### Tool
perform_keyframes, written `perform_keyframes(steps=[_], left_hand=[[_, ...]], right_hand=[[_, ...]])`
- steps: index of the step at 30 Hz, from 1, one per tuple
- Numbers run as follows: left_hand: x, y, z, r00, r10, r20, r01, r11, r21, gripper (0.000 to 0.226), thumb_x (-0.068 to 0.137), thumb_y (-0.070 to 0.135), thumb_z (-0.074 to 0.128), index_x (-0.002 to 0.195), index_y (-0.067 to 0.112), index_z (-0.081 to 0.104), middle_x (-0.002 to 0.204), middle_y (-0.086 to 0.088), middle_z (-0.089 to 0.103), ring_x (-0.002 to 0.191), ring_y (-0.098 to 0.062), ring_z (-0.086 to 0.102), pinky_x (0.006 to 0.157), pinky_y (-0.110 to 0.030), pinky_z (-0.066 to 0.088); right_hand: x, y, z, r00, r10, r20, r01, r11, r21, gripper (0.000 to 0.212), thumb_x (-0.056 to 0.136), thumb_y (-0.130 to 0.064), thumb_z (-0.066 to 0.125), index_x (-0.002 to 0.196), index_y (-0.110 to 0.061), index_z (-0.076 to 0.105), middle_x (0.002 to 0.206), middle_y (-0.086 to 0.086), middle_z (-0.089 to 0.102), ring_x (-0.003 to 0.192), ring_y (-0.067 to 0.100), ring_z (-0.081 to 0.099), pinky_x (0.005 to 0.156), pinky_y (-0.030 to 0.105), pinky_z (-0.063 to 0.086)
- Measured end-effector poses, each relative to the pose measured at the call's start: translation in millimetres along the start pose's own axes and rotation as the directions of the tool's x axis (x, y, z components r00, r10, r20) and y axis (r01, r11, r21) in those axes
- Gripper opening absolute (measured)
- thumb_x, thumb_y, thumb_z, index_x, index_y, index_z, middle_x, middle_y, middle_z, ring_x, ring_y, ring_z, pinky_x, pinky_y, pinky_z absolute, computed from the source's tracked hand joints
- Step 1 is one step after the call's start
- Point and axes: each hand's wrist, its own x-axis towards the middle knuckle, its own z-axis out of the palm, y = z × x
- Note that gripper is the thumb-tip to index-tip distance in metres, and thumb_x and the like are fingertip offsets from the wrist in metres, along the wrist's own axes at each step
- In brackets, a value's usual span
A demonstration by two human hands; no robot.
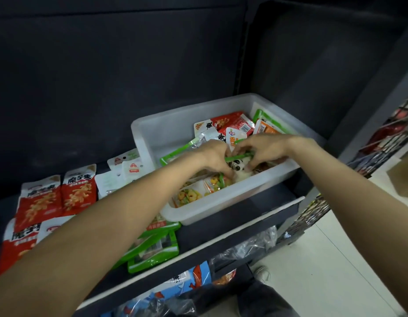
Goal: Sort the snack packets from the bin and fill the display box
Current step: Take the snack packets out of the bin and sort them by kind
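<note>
Snack packets (223,131) still crowd the white bin (157,131); red (61,197) and green piles (152,248) lie sorted beside it. Left hand (215,157) and right hand (264,149) pinch a green-edged panda packet (237,164). No display box shows, so filling seems unstarted.

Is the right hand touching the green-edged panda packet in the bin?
Touching. The head view shows the right hand in the white bin with its fingers curled over the green top edge of the panda packet, no gap visible.
</note>
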Motion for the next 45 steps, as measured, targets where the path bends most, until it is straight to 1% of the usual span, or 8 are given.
perform_keyframes(steps=[4,8,11,16,23,31,39,45], left_hand=[[-14,-14,-21,0.995,-0.012,-0.095,0.019,0.998,0.067,0.057,0.074,0.035,0.078,0.122,0.015,0.056,0.116,-0.005,0.058,0.104,-0.019,0.053,0.076,-0.026,0.039],[-44,-38,-37,0.960,-0.144,-0.242,0.071,0.956,-0.285,0.021,0.083,0.024,0.070,0.101,0.015,0.063,0.083,0.001,0.062,0.071,-0.016,0.061,0.059,-0.027,0.047],[-75,-43,-40,0.907,-0.324,-0.269,-0.024,0.599,-0.800,0.021,0.090,0.016,0.063,0.110,0.013,0.059,0.084,0.000,0.064,0.065,-0.010,0.062,0.051,-0.020,0.054],[-141,-43,-26,0.845,-0.397,-0.359,-0.274,0.257,-0.927,0.022,0.096,0.009,0.049,0.117,0.007,0.055,0.099,-0.005,0.065,0.081,-0.012,0.066,0.071,-0.024,0.058],[-233,-97,9,0.701,-0.577,-0.420,-0.230,0.374,-0.898,0.059,0.083,0.005,0.068,0.134,0.016,0.040,0.108,-0.003,0.067,0.097,-0.012,0.066,0.077,-0.025,0.054],[-248,-106,70,0.822,-0.459,-0.337,0.165,0.758,-0.631,0.038,0.087,0.013,0.065,0.124,0.015,0.054,0.112,-0.003,0.063,0.091,-0.015,0.057,0.073,-0.025,0.041],[-254,-94,82,0.852,-0.436,-0.292,0.362,0.891,-0.273,0.034,0.087,0.044,0.062,0.090,0.010,0.066,0.092,-0.005,0.069,0.077,-0.018,0.060,0.058,-0.023,0.039],[-261,-96,74,0.732,-0.386,-0.562,0.267,0.921,-0.285,0.033,0.090,0.037,0.058,0.115,0.016,0.063,0.103,0.003,0.066,0.087,-0.016,0.063,0.074,-0.035,0.053]], right_hand=[[1,-9,7,0.958,-0.035,-0.286,0.039,0.999,0.006,0.057,0.079,-0.029,0.074,0.130,-0.027,0.050,0.121,0.004,0.053,0.105,0.020,0.052,0.090,0.036,0.045],[-17,-34,7,0.699,0.014,-0.715,0.200,0.956,0.213,0.045,0.085,-0.019,0.068,0.128,-0.020,0.055,0.127,0.008,0.050,0.118,0.023,0.048,0.100,0.030,0.039],[-32,-68,11,0.660,0.151,-0.735,0.298,0.846,0.442,0.036,0.090,-0.020,0.062,0.125,-0.019,0.056,0.117,0.003,0.056,0.101,0.016,0.058,0.093,0.032,0.048],[-40,-144,29,0.771,0.161,-0.615,0.387,0.649,0.655,0.049,0.091,-0.029,0.062,0.136,-0.020,0.045,0.109,0.000,0.059,0.100,0.017,0.060,0.090,0.040,0.052],[-54,-241,73,0.719,-0.081,-0.690,0.351,0.900,0.260,0.047,0.092,-0.005,0.055,0.138,-0.014,0.047,0.140,0.010,0.041,0.126,0.024,0.045,0.099,0.021,0.029],[-53,-245,161,0.826,-0.109,-0.552,0.214,0.968,0.128,0.048,0.087,0.000,0.057,0.133,-0.012,0.049,0.149,0.016,0.025,0.131,0.039,0.034,0.108,0.047,0.035],[-68,-223,173,0.745,-0.235,-0.625,0.280,0.960,-0.028,0.030,0.096,-0.020,0.051,0.120,-0.007,0.063,0.133,0.012,0.053,0.128,0.028,0.040,0.107,0.039,0.036],[-93,-222,146,0.682,-0.314,-0.660,0.367,0.928,-0.062,0.027,0.096,-0.018,0.049,0.120,-0.015,0.062,0.120,0.004,0.064,0.104,0.022,0.060,0.081,0.039,0.053]])
